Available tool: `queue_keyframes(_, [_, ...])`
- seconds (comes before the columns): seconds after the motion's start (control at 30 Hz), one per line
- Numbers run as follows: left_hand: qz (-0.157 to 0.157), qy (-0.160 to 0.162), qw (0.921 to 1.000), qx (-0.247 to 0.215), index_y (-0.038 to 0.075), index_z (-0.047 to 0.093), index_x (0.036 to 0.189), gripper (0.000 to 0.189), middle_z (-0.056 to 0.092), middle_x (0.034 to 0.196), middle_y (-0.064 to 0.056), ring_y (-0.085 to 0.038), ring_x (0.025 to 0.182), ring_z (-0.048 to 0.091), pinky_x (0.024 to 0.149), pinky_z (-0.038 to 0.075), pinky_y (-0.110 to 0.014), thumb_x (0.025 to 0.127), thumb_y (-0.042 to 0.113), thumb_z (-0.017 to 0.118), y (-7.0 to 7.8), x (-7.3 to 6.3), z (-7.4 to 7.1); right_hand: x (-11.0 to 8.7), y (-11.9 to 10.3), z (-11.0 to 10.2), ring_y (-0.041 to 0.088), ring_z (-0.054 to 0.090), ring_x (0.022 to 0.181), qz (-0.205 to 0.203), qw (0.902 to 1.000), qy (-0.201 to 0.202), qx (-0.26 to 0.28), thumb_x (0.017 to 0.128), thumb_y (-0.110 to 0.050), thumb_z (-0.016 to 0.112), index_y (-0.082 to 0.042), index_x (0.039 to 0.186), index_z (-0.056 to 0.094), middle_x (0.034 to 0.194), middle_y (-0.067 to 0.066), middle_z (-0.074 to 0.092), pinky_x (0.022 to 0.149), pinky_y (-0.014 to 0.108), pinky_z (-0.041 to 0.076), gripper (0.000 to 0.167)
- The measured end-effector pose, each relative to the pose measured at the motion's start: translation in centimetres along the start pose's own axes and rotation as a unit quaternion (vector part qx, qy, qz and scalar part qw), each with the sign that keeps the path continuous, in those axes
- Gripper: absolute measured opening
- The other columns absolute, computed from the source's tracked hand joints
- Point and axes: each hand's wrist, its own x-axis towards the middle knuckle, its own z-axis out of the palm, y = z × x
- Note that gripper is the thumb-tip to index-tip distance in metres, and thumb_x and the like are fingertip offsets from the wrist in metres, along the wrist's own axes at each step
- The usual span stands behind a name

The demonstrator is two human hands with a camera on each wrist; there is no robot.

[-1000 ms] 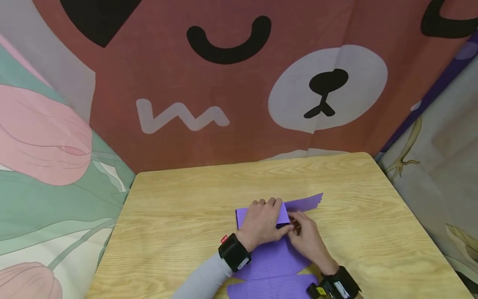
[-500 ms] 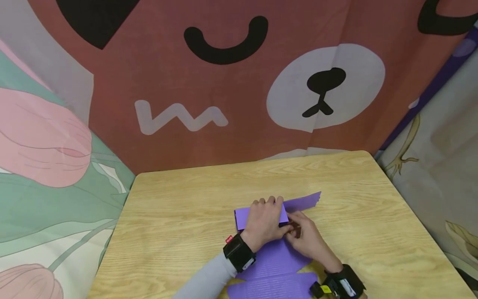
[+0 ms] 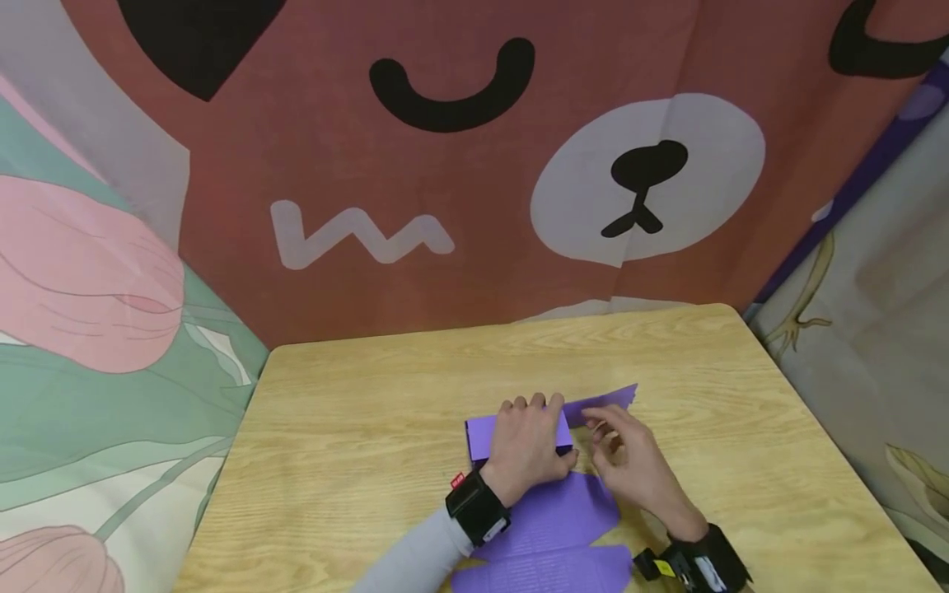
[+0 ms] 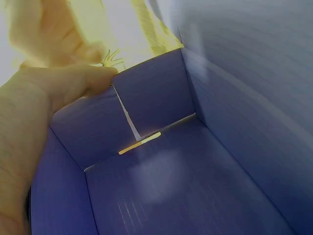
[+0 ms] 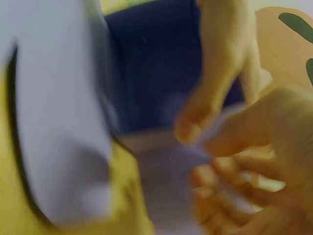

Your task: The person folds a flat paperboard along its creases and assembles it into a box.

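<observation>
A purple cardboard box [image 3: 480,436], partly folded up, lies on the table. My left hand [image 3: 525,445] grips it, fingers over the top panel and thumb at the right end. In the left wrist view the thumb rests on the top edge of two end flaps [image 4: 154,90], with a narrow gap between them and a slot in the box floor [image 4: 146,191] below. My right hand [image 3: 630,457] is just right of the box, fingers loosely bent. Its fingertips are near the long side flap [image 3: 619,397]; contact is unclear. The right wrist view is blurred, with nothing visible held.
The unfolded purple lid panel [image 3: 556,568] spreads toward the near edge of the wooden table [image 3: 356,412]. A printed cloth [image 3: 371,288] with a bear face hangs behind the table. More patterned cloth [image 3: 875,329] hangs at the right side.
My right hand has drawn away from the box's right end, moving right and slightly up toward the long flap, its fingers loosening. My left hand keeps its hold on the box.
</observation>
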Motion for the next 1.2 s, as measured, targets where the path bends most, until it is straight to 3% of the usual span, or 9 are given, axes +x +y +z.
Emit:
queue_keyframes(0.07, [0.003, 0.001, 1.0, -0.002, 0.023, 0.057, 0.111, 0.068, 0.067, 0.092, 0.002, -0.022, 0.074, 0.064, 0.066, 0.052, -0.036, 0.069, 0.075, 0.067, 0.0, 0.0, 0.1, 0.6, 0.2, -1.0, 0.016, 0.06, 0.094, -0.035, 0.9977, 0.039, -0.043, 0.077, 0.003, 0.071, -0.008, 0.12, 0.065, 0.106, 0.004, 0.064, 0.072, 0.026, 0.05, 0.045])
queue_keyframes(0.17, [0.006, 0.002, 1.0, -0.007, 0.023, 0.057, 0.112, 0.068, 0.067, 0.093, 0.002, -0.022, 0.075, 0.064, 0.066, 0.052, -0.037, 0.069, 0.075, 0.067, 0.1, -0.1, 0.2, 1.7, 0.6, -2.1, 0.024, 0.055, 0.106, -0.072, 0.9871, 0.073, -0.122, 0.079, -0.007, 0.073, -0.008, 0.118, 0.067, 0.116, 0.008, 0.063, 0.086, 0.038, 0.041, 0.039])
queue_keyframes(0.27, [0.008, 0.002, 0.9999, -0.007, 0.023, 0.058, 0.113, 0.068, 0.067, 0.094, 0.002, -0.022, 0.076, 0.065, 0.066, 0.053, -0.037, 0.07, 0.075, 0.067, 0.1, -0.2, 0.3, 2.3, 1.2, -2.6, 0.03, 0.056, 0.108, -0.083, 0.9774, 0.07, -0.181, 0.081, -0.014, 0.075, -0.009, 0.115, 0.068, 0.116, 0.009, 0.064, 0.09, 0.049, 0.035, 0.036])
queue_keyframes(0.37, [0.009, -0.003, 0.9999, -0.006, 0.022, 0.057, 0.113, 0.068, 0.067, 0.094, 0.002, -0.022, 0.076, 0.064, 0.067, 0.053, -0.037, 0.071, 0.075, 0.066, 0.1, -0.3, 0.3, 2.3, 1.6, -2.6, 0.027, 0.062, 0.1, -0.079, 0.9742, 0.059, -0.203, 0.081, -0.016, 0.076, -0.011, 0.11, 0.071, 0.106, 0.006, 0.069, 0.092, 0.055, 0.033, 0.03])
queue_keyframes(0.47, [0.004, -0.005, 0.9999, -0.01, 0.021, 0.056, 0.112, 0.068, 0.066, 0.095, 0.001, -0.023, 0.076, 0.064, 0.068, 0.052, -0.038, 0.071, 0.074, 0.067, 0.0, -0.3, 0.3, 2.2, 1.5, -2.5, 0.024, 0.065, 0.093, -0.071, 0.9733, 0.056, -0.211, 0.082, -0.016, 0.075, -0.013, 0.105, 0.072, 0.098, 0.003, 0.071, 0.092, 0.054, 0.034, 0.024])
queue_keyframes(0.73, [-0.001, -0.008, 0.9999, -0.01, 0.02, 0.056, 0.11, 0.068, 0.066, 0.095, 0.001, -0.024, 0.076, 0.064, 0.069, 0.052, -0.038, 0.071, 0.074, 0.067, 0.0, -0.1, -0.2, 1.3, 0.8, -2.6, 0.026, 0.066, 0.091, -0.056, 0.971, 0.064, -0.223, 0.081, -0.016, 0.076, -0.012, 0.103, 0.073, 0.097, 0.003, 0.071, 0.09, 0.055, 0.035, 0.023])
queue_keyframes(1.2, [-0.001, 0.0, 1.0, -0.002, 0.02, 0.056, 0.111, 0.07, 0.067, 0.096, 0.001, -0.024, 0.074, 0.064, 0.068, 0.052, -0.037, 0.07, 0.076, 0.065, 0.2, -0.1, 0.2, -0.3, -0.3, -2.4, 0.021, 0.066, 0.086, -0.015, 0.9821, 0.052, -0.181, 0.08, -0.011, 0.077, -0.013, 0.103, 0.071, 0.096, 0.001, 0.071, 0.08, 0.051, 0.046, 0.024])
